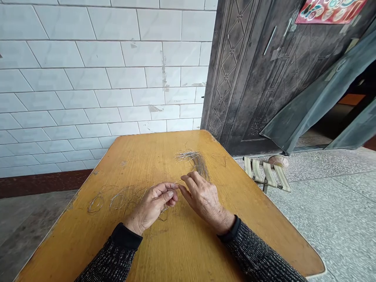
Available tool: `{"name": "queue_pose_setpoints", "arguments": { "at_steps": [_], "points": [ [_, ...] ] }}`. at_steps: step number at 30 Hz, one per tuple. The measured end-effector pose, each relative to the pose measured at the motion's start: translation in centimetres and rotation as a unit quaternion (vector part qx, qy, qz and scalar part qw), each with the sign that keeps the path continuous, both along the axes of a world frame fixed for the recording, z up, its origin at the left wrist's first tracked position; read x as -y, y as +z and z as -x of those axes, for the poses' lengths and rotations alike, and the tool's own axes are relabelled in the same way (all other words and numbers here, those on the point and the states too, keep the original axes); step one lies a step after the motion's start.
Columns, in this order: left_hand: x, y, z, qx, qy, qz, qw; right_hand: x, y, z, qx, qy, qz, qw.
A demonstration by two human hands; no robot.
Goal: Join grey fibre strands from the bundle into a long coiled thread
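Note:
My left hand is closed, thumb pressed against the fingers, pinching a thin wire. Close against its fingertips is my right hand, its thumb and index finger bent together at the same wire. The wire is so fine that I cannot follow its whole length. Thin loops of wire lie on the table to the left of my hands, partly hidden behind the left one. Beyond my right hand rests a bundle of loose wires, with silvery ends at its far side.
The wooden table has rounded corners and a white-tiled wall behind it. A dark carved door stands at the right, with a grey-green curtain. On the floor to the right is a folding stool with striped straps.

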State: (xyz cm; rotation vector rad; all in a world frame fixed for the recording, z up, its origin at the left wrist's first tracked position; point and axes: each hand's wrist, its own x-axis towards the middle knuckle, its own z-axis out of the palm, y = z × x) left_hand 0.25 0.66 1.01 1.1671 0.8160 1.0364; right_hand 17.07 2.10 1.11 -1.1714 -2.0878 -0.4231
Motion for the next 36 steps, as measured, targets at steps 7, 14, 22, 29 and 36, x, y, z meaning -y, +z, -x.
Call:
{"name": "queue_pose_setpoints", "arguments": {
  "at_steps": [7, 14, 22, 29, 36],
  "points": [
    [0.0, 0.1, 0.3, -0.011, -0.025, 0.015, 1.000, 0.0, 0.3, -0.2, -0.003, 0.032, 0.005, 0.999],
    [-0.2, -0.1, 0.2, 0.003, 0.035, 0.007, 0.999, -0.1, 0.1, -0.4, -0.196, 0.088, 0.079, 0.973],
    [0.3, -0.1, -0.4, -0.035, -0.001, -0.003, 0.999, -1.0, -0.8, 0.7, -0.488, 0.250, 0.365, 0.752],
    [0.3, -0.2, -0.3, 0.140, -0.096, 0.153, 0.973, -0.6, -0.3, 0.5, -0.528, 0.310, 0.455, 0.647],
    [0.2, -0.1, -0.5, 0.200, -0.106, 0.196, 0.954, -0.6, -0.6, 0.1, -0.528, 0.323, 0.477, 0.624]
  ]
}}
